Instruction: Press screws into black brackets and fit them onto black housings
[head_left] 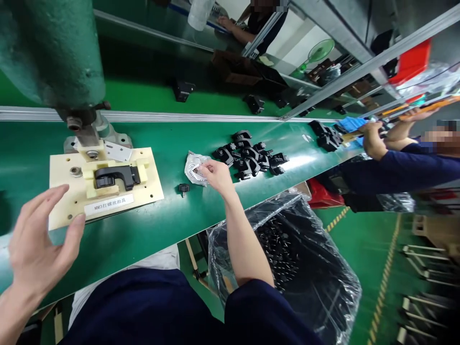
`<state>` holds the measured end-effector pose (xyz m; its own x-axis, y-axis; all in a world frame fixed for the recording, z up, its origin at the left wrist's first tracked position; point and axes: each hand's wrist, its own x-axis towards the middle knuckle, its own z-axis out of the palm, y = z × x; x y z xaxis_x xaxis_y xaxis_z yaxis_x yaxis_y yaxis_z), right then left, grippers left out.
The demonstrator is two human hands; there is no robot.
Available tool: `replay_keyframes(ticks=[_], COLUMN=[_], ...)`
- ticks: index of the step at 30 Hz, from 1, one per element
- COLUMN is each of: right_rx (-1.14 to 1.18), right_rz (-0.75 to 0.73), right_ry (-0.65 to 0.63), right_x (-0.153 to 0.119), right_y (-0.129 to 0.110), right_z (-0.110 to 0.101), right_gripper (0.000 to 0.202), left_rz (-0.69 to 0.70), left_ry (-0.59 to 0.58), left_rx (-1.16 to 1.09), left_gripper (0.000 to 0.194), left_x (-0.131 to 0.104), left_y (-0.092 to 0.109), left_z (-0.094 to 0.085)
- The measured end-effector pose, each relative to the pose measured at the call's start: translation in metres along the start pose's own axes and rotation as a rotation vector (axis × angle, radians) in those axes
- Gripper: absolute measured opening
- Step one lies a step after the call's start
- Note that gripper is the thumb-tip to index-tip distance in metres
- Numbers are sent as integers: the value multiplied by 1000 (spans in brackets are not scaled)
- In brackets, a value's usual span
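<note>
My left hand (45, 239) is open, thumb and fingers apart, at the near left corner of the cream fixture plate (154, 179). A black clamp-shaped part (122, 175) lies in the plate's holder, under the green press (53, 57). My right hand (215, 175) has its fingertips pinched over a small crumpled plastic bag (194, 165); what they hold is too small to make out. A black knob with a screw (183, 189) stands on the green table (151, 249), left of that hand. Beyond the hand lies a pile of black parts (247, 155).
A plastic-lined bin (309, 273) with many black screws is below the table edge. Co-workers sit at the right (406, 158) and across the line (266, 28). A metal rail (179, 118) runs behind the table; more black parts (325, 135) lie farther right.
</note>
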<state>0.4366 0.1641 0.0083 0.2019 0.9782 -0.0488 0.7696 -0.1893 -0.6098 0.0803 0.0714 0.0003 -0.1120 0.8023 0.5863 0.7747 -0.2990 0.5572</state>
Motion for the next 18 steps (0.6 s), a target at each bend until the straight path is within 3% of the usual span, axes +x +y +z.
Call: replay_keyframes(ticks=[5, 13, 15, 18], right_rx=[268, 565, 640, 830], right_rz=[13, 33, 36, 44], right_ry=[46, 138, 119, -31], right_x=[-6, -18, -34, -68], right_y=[15, -3, -17, -44], right_z=[-7, -21, -18, 0], right_gripper=[22, 22, 21, 17], left_rz=[-63, 205, 183, 28], left_ry=[-5, -44, -84, -159], left_rx=[-80, -310, -389, -468], left_gripper=[40, 68, 63, 36], left_x=[-18, -30, -35, -38], left_y=[15, 37, 43, 54], left_z=[-11, -3, 2, 9])
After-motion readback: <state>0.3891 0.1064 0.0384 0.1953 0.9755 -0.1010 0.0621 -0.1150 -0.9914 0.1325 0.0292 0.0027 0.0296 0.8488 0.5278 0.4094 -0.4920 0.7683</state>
